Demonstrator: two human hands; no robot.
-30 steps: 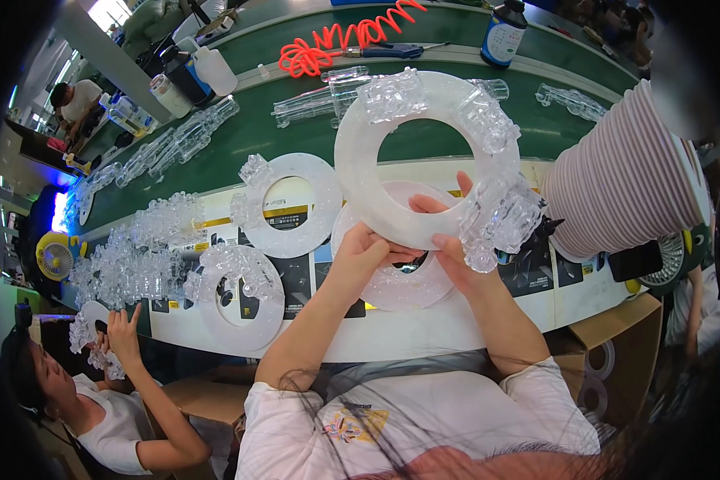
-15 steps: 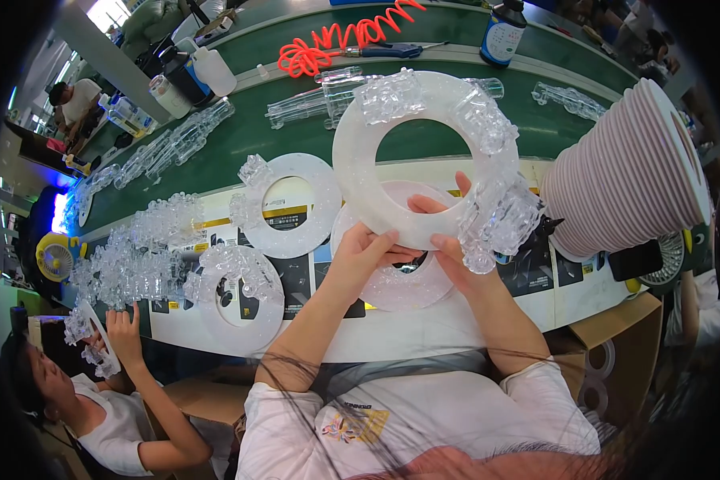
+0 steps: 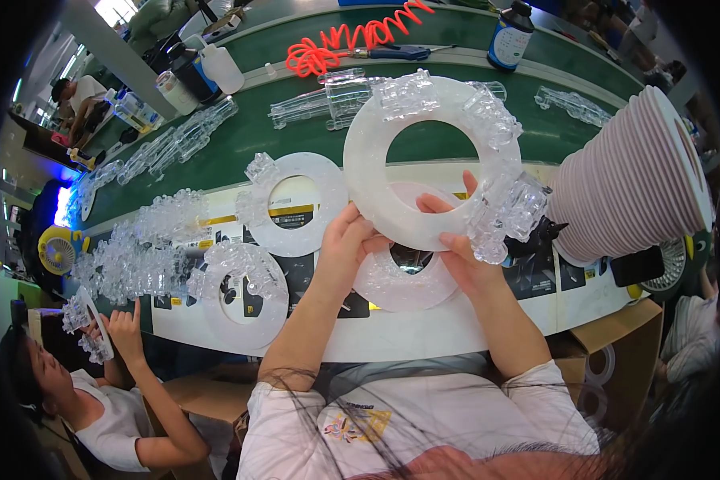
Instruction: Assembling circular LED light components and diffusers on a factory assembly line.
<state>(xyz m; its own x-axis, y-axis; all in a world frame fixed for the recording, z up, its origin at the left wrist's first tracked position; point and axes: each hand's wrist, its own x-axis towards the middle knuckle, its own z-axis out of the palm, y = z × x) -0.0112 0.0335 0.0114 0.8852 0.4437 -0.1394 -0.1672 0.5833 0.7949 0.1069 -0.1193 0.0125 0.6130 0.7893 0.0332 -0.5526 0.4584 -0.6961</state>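
A white flat ring (image 3: 365, 172) is raised in front of me above the table. Clear, chunky plastic pieces (image 3: 408, 95) sit along its top and right side. At the ring's lower left edge, my left hand (image 3: 349, 244) is closed, fingers curled against the rim. My right hand (image 3: 466, 254) grips the lower right, its thumb on the near face and its fingers showing through the hole and behind. Beneath it lies another pale ring (image 3: 408, 294), partly hidden. To the left lie two more rings (image 3: 328, 192) (image 3: 276, 316), each bearing clear pieces.
A large spool of pale cord (image 3: 624, 180) stands at right. Clear parts are heaped at left (image 3: 128, 268), near a co-worker holding a similar ring (image 3: 96, 320). Behind are a red coiled hose (image 3: 316, 58), a blue tool (image 3: 400, 52) and bottles (image 3: 510, 38). A cardboard box (image 3: 616, 328) sits lower right.
The held ring has shifted slightly right. My left hand has moved left and up along its rim, while my right hand keeps its grip.
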